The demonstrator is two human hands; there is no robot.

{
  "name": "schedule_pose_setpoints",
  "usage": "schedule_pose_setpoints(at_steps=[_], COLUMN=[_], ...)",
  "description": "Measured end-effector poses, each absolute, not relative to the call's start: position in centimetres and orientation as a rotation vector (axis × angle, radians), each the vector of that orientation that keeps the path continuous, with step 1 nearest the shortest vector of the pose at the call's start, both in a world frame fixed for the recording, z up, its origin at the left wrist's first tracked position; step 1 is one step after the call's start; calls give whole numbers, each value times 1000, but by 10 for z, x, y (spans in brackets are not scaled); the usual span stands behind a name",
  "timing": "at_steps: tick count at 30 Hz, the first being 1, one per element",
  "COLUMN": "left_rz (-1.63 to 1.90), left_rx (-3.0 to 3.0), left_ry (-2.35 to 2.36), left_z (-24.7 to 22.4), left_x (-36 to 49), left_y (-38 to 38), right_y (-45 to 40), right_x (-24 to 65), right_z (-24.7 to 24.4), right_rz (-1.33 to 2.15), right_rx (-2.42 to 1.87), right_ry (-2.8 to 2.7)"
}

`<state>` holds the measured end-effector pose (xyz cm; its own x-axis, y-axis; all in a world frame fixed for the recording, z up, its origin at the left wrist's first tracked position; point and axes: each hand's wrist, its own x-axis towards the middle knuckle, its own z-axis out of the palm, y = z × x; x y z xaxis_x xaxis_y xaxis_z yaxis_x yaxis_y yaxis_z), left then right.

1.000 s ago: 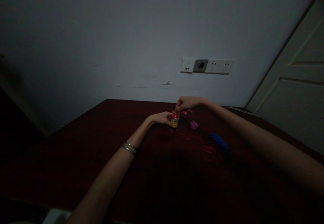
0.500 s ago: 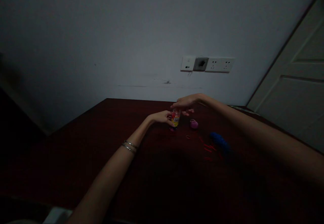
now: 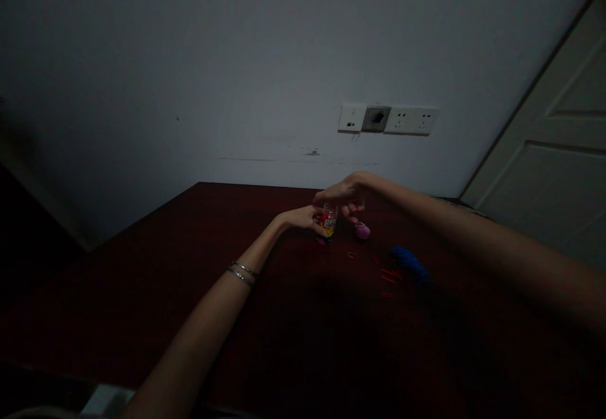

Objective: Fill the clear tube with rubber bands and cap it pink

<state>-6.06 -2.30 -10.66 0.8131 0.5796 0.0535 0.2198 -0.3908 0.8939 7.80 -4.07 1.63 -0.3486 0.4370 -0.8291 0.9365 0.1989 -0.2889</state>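
A small clear jar (image 3: 328, 222) with red, yellow and dark colours in it or on its label stands on the dark red table. My left hand (image 3: 303, 218) is closed around its left side, and a bracelet circles that wrist. My right hand (image 3: 341, 197) arches over and behind the jar's mouth, wrist raised. Its fingers hang apart on the right side of the jar, and no object shows in them. A pink rounded piece (image 3: 362, 231) lies just right of the jar, close below the right fingertips. One small reddish loop (image 3: 351, 255) lies in front of it.
Several thin red strips (image 3: 388, 277) are scattered on the table (image 3: 199, 242) to the right of the jar. Beside them lies a blue bundle (image 3: 409, 262). Behind the table is a pale wall with a row of sockets (image 3: 411, 121); a white door (image 3: 558, 129) stands at right.
My right hand has shifted slightly left and back over the jar, so the jar's clear rim shows more. My left hand keeps its hold on the jar.
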Motion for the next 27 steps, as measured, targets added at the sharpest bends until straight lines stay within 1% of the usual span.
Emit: schedule_pose_setpoints(at_steps=[7,17,22,27], left_rz=[456,461,479,437], left_rx=[1949,1931,1887,1908], left_ry=[602,575,565,627], left_z=[-104,-108,-106,-104], left_x=[-58,-60,-58,-59], left_y=[-28,-25,-27,-29], right_y=[-33,-26,-32,-37], right_x=[69,64,71,85], right_z=[6,-1,3,17], right_rz=[-957,-891,-966,-1035], right_rx=[1261,1221,1245,1299], right_ry=[1880,1835,1920,1905])
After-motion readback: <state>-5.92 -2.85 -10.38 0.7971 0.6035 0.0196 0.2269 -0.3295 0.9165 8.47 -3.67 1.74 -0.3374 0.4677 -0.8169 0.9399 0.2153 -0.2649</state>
